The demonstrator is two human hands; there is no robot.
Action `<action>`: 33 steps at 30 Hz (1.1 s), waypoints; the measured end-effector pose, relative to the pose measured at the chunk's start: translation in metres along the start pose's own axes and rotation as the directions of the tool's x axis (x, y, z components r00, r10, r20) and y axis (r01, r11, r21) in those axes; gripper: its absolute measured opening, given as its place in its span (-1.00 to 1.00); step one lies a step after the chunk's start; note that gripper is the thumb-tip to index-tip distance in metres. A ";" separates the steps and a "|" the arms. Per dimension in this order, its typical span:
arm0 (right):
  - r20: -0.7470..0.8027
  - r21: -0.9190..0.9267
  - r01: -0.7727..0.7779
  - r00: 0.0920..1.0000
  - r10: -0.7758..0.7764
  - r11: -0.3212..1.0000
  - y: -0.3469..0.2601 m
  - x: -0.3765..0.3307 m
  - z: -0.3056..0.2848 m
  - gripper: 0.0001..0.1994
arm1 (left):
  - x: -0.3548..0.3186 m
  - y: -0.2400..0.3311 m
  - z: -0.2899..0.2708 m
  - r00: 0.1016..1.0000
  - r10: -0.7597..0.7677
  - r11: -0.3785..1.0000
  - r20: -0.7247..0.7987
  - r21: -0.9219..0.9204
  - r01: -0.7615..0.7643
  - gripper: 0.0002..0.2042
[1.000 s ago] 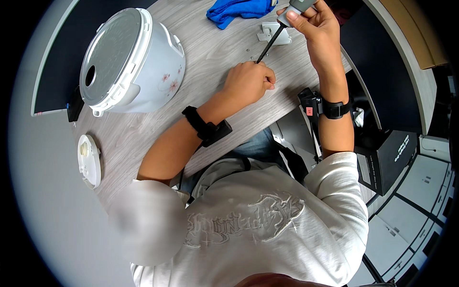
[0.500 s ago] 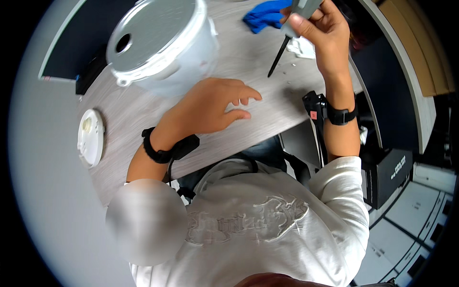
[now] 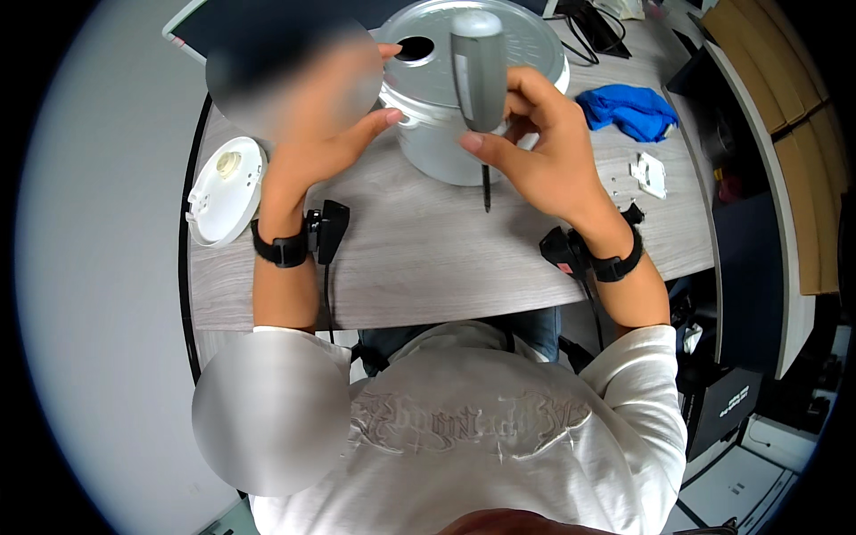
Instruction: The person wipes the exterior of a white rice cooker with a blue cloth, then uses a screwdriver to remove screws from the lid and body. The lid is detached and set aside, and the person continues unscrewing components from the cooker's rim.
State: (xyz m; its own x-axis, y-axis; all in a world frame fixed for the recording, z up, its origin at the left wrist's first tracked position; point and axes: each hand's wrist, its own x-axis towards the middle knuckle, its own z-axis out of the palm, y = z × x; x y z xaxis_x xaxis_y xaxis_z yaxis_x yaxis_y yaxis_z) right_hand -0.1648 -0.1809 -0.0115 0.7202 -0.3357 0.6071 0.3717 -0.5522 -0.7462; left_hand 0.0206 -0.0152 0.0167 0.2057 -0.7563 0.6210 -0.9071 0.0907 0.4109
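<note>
A grey screwdriver (image 3: 480,76) with a thick handle is held in my right hand (image 3: 548,160), its black shaft pointing down in front of a white round appliance body (image 3: 441,156). This body has a grey top plate (image 3: 455,76) with a dark round hole near its left side. At the left rim of the body is my left hand (image 3: 332,153), thumb and a finger stretched apart; a blurred patch covers much of it. Whether it touches the rim I cannot tell. Below my left hand lies a white round cover (image 3: 227,192) with a yellowish knob-like part.
A blue cloth (image 3: 629,111) lies at the right of the table (image 3: 428,267). Nearer me are a small white plastic part (image 3: 653,176) and several tiny pieces. Black cables (image 3: 588,40) run behind the body. A shelf with cardboard boxes (image 3: 807,205) borders the right side.
My right hand has brought the screwdriver left, in front of the body. My left hand has moved away to the body's left rim. The whole view has turned.
</note>
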 end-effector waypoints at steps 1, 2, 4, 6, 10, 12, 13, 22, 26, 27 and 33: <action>0.021 0.002 -0.050 0.999 0.050 0.999 -0.003 0.000 -0.003 -0.57 | 0.000 -0.008 0.002 1.000 -0.004 1.000 0.012 0.003 0.004 -0.48; 0.021 0.024 -0.060 0.998 0.060 0.998 -0.002 0.000 -0.004 -0.57 | 0.001 -0.013 0.002 1.000 -0.008 1.000 0.023 0.005 0.008 -0.45; 0.016 0.066 -0.088 0.996 0.087 0.994 0.002 -0.001 -0.006 -0.57 | 0.003 -0.016 0.003 0.999 -0.019 1.000 0.026 -0.020 0.019 -0.48; 0.038 0.107 -0.115 0.993 0.112 0.988 0.003 0.000 -0.012 -0.58 | 0.001 -0.026 0.006 1.000 0.006 1.000 0.004 0.009 -0.006 -0.49; 0.052 0.145 -0.109 0.993 0.103 0.983 0.009 0.001 -0.026 -0.60 | 0.002 -0.028 0.005 0.992 0.120 0.992 0.043 -0.037 -0.118 -0.53; 0.083 0.161 -0.113 0.991 0.101 0.980 0.013 0.004 -0.037 -0.61 | 0.003 -0.018 0.007 0.992 0.120 0.991 0.042 -0.063 -0.118 -0.55; 0.091 0.188 -0.126 0.990 0.110 0.974 0.015 0.004 -0.041 -0.61 | 0.003 -0.019 0.009 0.990 0.135 0.988 0.027 -0.076 -0.133 -0.56; 0.065 0.211 -0.123 0.992 0.111 0.970 0.021 0.020 -0.080 -0.59 | 0.004 0.001 0.035 0.990 0.132 0.986 -0.056 -0.097 -0.137 -0.67; -0.095 0.228 -0.027 0.994 0.050 0.973 0.001 0.033 -0.080 -0.58 | 0.010 0.016 0.047 0.987 0.150 0.988 -0.063 -0.014 -0.151 -0.66; -0.122 0.212 0.003 0.992 0.024 0.977 -0.003 0.037 -0.080 -0.57 | 0.010 0.020 0.053 0.986 0.148 0.989 -0.070 -0.012 -0.149 -0.66; -0.230 0.344 0.157 0.970 -0.079 0.926 -0.022 0.059 -0.062 -0.58 | 0.019 0.034 0.061 0.995 0.098 0.995 -0.030 -0.023 -0.099 -0.72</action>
State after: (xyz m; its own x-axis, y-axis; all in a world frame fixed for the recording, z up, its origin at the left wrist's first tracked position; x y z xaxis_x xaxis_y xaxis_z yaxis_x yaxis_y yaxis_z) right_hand -0.1667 -0.2355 0.0579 0.5340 -0.4577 0.7108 0.6588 -0.3016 -0.6892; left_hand -0.0291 -0.0664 0.0016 0.1264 -0.7243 0.6778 -0.9142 0.1801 0.3630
